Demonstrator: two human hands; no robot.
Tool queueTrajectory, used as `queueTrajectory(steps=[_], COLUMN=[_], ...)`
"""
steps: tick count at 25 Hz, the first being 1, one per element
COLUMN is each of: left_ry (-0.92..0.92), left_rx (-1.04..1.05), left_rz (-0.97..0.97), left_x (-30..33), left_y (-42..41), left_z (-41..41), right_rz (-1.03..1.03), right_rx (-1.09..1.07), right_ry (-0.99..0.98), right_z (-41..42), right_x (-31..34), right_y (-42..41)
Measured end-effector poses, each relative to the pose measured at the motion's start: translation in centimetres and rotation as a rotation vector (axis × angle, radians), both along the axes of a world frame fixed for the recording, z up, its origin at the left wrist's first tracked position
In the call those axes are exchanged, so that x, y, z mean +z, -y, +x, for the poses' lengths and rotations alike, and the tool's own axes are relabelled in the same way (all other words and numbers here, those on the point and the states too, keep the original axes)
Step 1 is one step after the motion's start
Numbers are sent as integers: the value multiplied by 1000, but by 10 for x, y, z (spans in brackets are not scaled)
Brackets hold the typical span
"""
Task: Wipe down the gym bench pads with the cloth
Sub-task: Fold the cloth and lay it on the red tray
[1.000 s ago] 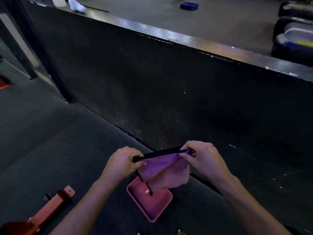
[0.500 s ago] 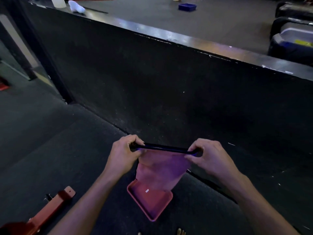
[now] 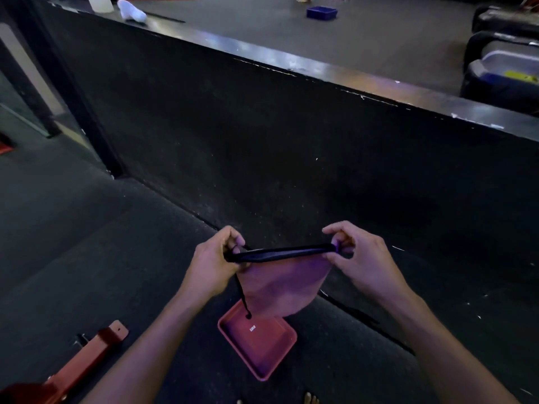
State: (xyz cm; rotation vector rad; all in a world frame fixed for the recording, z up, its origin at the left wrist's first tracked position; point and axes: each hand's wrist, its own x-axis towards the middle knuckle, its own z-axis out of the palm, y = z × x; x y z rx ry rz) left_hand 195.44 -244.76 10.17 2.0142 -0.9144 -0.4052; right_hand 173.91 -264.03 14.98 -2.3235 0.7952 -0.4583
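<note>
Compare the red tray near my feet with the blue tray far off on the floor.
The red tray lies close, directly below the cloth that both hands hold; the blue tray sits far off beyond the black barrier. The red tray shows a small white label inside; the blue tray is too distant to show its inside. Both are shallow, rectangular and rest on dark flooring.

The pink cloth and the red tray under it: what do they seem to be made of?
The cloth looks like soft woven fabric with a matte surface: it hangs limp and drapes between the left hand and the right hand, with a dark hem along its top. The tray seems to be moulded plastic, smooth and faintly glossy, with a rounded raised rim. The dim coloured light leaves this open.
</note>
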Motion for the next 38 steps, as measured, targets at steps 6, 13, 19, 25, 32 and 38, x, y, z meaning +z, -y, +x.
queueTrajectory(steps=[6,13,19,25,32,38], left_ry=[-454,-712,-1333,-1206,-1286,-1115], left_rx=[-208,-1,-78,32,107,137], left_rz=[-239,-579,-34,-56,-112,-117], left_x=[4,11,-73,-117,-137,-142], left_y=[-5,16,-40,-45,-56,-52], left_z=[17,-13,-16,-32,-21,-23], right_rz=[254,751,1180,1159,1052,1080], right_rx=[86,213,-117,83,-266,-275], right_ry=[209,22,227,-194,15,43], right_z=[9,22,40,10,-3,-4], right_x=[20,-30,-65,-100,-136,-142], right_y=[2,-14,-47,-29,-30,-24])
